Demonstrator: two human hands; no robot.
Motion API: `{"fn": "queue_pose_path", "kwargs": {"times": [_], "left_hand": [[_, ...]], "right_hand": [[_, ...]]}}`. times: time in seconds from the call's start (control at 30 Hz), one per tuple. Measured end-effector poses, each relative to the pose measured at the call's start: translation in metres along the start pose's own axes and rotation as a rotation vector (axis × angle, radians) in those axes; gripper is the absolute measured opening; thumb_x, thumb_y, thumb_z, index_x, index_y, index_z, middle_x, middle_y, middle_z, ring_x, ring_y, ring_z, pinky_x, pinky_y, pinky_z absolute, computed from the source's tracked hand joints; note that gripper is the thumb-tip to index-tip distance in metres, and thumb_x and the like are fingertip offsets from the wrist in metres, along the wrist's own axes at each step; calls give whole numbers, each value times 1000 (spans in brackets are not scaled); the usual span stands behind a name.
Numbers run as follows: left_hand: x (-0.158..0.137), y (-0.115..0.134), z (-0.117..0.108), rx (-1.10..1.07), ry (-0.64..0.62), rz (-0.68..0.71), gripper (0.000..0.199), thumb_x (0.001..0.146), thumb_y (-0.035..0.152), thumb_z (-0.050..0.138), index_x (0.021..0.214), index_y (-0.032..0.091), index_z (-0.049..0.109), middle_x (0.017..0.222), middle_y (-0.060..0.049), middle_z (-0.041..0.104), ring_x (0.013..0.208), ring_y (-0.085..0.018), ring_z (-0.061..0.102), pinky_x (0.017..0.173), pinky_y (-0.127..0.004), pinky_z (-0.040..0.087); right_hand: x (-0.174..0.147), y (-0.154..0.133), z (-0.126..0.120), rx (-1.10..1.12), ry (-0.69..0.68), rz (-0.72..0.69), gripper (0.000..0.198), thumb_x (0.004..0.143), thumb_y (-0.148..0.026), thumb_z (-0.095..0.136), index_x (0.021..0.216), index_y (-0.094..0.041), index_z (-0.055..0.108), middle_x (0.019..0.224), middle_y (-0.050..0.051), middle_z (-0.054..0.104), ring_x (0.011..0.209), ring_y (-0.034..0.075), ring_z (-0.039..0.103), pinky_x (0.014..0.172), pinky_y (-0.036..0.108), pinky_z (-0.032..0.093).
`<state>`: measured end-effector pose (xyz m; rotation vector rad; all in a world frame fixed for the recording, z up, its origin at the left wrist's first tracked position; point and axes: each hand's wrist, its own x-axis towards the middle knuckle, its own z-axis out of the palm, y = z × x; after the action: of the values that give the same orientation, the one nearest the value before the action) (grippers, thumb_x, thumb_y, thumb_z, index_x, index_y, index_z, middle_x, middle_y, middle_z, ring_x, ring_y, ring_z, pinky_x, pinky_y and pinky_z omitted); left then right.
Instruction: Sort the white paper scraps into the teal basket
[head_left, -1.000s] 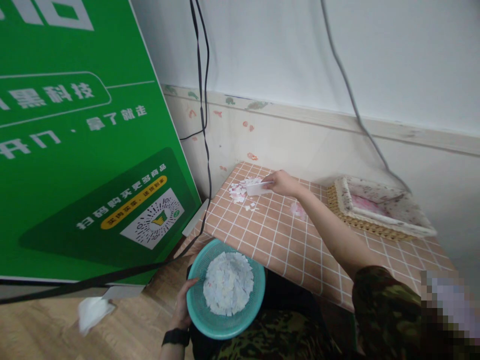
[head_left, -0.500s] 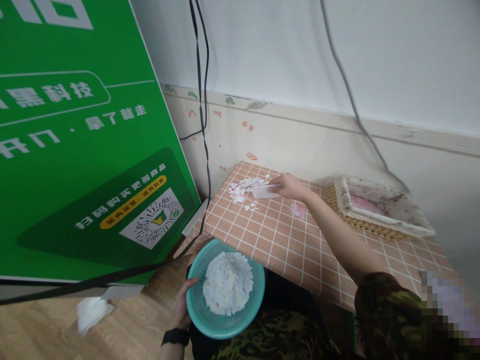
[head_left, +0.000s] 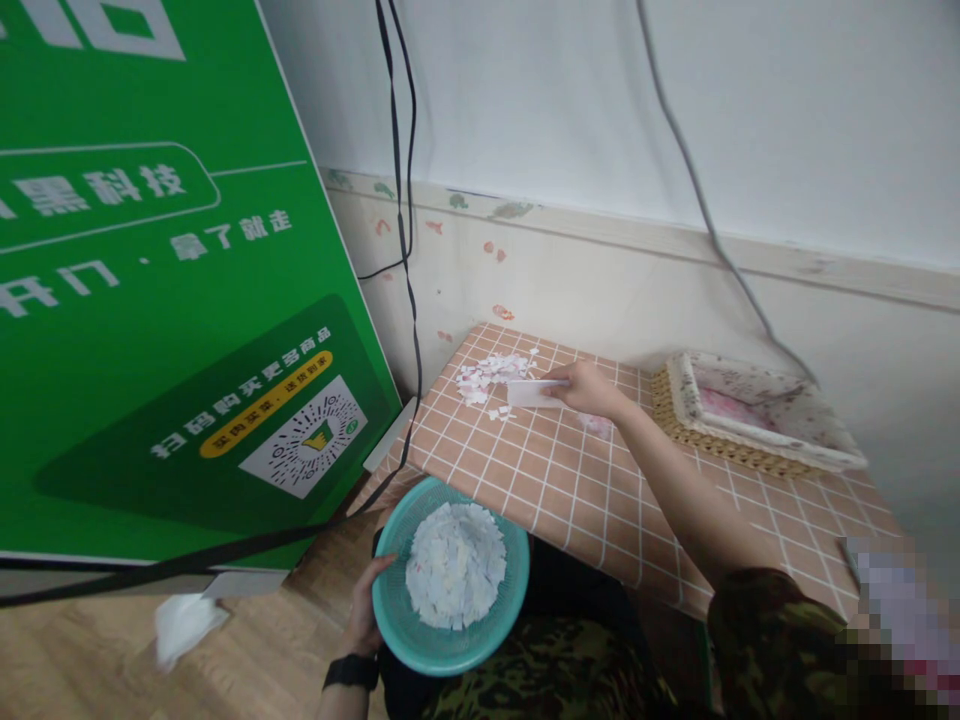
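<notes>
My left hand (head_left: 365, 606) grips the rim of a teal plastic basket (head_left: 390, 620), thumb over the edge, the other fingers hidden beneath. A heap of small white paper scraps (head_left: 456, 568) fills its middle. The basket sits at my lap, below the table's near edge. Over the table, my right hand (head_left: 589, 388) pinches a flat white card (head_left: 534, 394). The card's far end is beside a scattered pile of white and pinkish paper bits (head_left: 491, 377). A small pink translucent bundle (head_left: 596, 426) lies under my right wrist.
The table wears a brown checked cloth (head_left: 517, 460). A wicker basket with floral lining (head_left: 750, 415) stands by the wall. A green printed panel (head_left: 187, 300) rises at left. Black cables (head_left: 409, 260) hang beside the table corner. A white bag (head_left: 187, 628) lies on the wooden floor.
My right hand and the card have shifted slightly right and nearer to me, away from the paper pile. My left hand and the teal basket have stayed put.
</notes>
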<state>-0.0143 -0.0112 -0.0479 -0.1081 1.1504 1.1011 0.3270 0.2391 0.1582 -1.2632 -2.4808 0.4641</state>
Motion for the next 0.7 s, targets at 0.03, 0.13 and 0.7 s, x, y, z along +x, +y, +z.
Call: {"fn": "queue_pose_path", "kwargs": {"times": [0.03, 0.13, 0.7], "left_hand": [[0, 0, 0, 1, 1, -6, 16, 72, 19, 59, 78, 12, 72, 63, -9, 75, 58, -27, 69, 63, -41, 56], [-1, 1, 0, 5, 18, -14, 17, 72, 19, 60, 81, 11, 72, 67, -11, 76, 63, -28, 71, 65, -42, 56], [-6, 2, 4, -8, 49, -14, 15, 69, 19, 62, 76, 9, 72, 64, -12, 74, 60, -28, 70, 65, -41, 55]], "right_hand": [[0, -1, 1, 11, 4, -2, 20, 80, -23, 56, 90, -18, 73, 81, 4, 72, 71, 17, 62, 63, 26, 42], [2, -3, 3, 50, -4, -20, 23, 79, -21, 57, 94, -18, 73, 85, 5, 72, 74, 18, 63, 66, 26, 43], [-17, 5, 13, 123, 58, 65, 27, 81, -25, 55, 101, -17, 72, 82, 5, 72, 70, 18, 63, 64, 28, 45]]}}
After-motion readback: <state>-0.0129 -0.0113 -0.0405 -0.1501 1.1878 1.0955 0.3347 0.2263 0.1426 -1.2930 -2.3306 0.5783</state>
